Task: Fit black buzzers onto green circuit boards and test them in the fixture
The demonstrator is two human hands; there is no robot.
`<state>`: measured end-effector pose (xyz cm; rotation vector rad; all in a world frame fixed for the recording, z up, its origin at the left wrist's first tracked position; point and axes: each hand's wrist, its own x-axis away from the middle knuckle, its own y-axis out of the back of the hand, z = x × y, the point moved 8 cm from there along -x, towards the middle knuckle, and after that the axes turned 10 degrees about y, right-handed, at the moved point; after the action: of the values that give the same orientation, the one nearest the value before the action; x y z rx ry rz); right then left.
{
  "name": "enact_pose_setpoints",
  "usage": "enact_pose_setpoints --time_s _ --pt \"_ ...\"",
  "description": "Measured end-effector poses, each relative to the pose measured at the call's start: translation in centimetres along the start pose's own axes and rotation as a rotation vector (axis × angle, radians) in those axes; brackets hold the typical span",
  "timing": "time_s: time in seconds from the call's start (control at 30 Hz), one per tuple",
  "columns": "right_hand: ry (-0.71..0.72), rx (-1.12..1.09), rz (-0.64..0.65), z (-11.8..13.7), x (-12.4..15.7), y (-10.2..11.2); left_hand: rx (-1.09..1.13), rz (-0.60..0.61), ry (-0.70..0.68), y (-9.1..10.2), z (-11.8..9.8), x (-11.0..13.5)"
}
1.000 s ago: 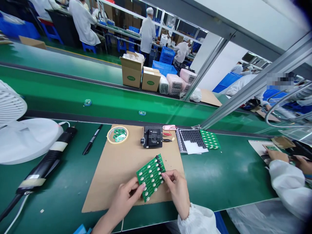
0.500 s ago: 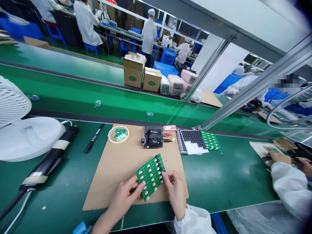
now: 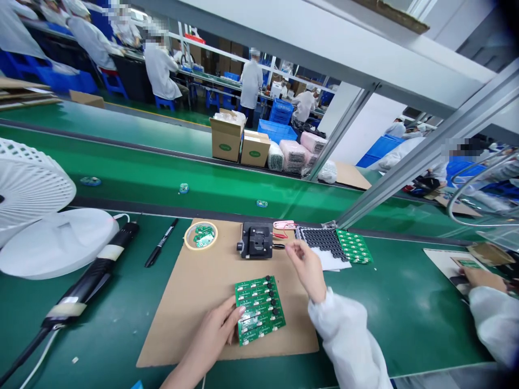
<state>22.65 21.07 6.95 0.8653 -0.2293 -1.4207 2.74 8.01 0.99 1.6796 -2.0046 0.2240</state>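
Pinched green rectangular circuit-board panel (image 3: pixel 260 310) in left hand (image 3: pixel 206 336); held right hand (image 3: pixel 308 270), fingertips together, near black metal test jig (image 3: pixel 256 240).

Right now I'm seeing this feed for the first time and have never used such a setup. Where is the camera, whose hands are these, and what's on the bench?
This single view comes from a camera worn on the person's head, looking forward and down, so the two bare hands at the bottom are that person's own. The left hand rests on a green circuit board panel, which lies on a brown cardboard sheet. The right hand is raised beside a black jig; I can't tell whether it holds anything. Also on the cardboard is a round dish of small green boards. A black marker lies on the green bench. The hand at far right belongs to a co-worker.
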Motion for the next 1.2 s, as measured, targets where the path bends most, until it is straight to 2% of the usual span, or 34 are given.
enact_pose_setpoints --time_s 0.1,0.2,0.3,0.4,0.5,0.6,0.73,0.87,1.0,1.07,1.1,1.17,1.2 --pt "0.026 0.094 0.065 -0.8 -7.8 -1.5 -0.051 0.019 -0.019 -0.3 -0.5 -0.5" --pt "-0.022 0.202 0.095 -1.9 -13.5 -4.4 -0.111 -0.045 -0.011 0.0 0.1 -1.1" --pt "-0.078 0.264 0.115 -2.4 -16.1 -7.1 -0.175 -0.15 0.002 0.5 1.1 -1.5" --pt "-0.083 0.269 0.13 -2.4 -16.7 -8.5 -0.204 -0.178 0.017 0.6 1.8 -1.6" --pt "-0.025 0.217 0.121 -1.7 -16.7 -7.7 -0.22 -0.176 0.035 0.6 1.9 -1.5" --pt "0.076 0.111 0.062 0.0 -15.4 -5.4 -0.215 -0.189 0.02 0.9 1.9 -1.4" --pt "0.257 -0.059 -0.047 3.8 -9.7 -3.2 -0.212 -0.168 -0.013 0.9 2.2 -1.8" --pt "0.399 -0.214 -0.041 6.0 -3.6 -3.5 -0.235 -0.16 -0.039 0.6 2.6 -2.0" --pt "0.407 -0.338 0.002 5.4 -1.8 -4.5 -0.262 -0.148 -0.005 1.0 2.1 -1.6" --pt "0.402 -0.362 0.011 4.8 -2.0 -4.9 -0.317 -0.189 0.019 2.4 1.0 -1.5" --pt "0.402 -0.376 0.012 4.6 -2.1 -5.1 -0.352 -0.248 0.006 3.4 0.1 -1.6" --pt "0.401 -0.393 0.005 4.2 -2.3 -5.4 -0.359 -0.355 -0.106 5.4 -2.7 -2.1" --pt "0.401 -0.392 0.0 4.1 -2.3 -5.5 -0.345 -0.39 -0.217 6.1 -4.5 -2.4"
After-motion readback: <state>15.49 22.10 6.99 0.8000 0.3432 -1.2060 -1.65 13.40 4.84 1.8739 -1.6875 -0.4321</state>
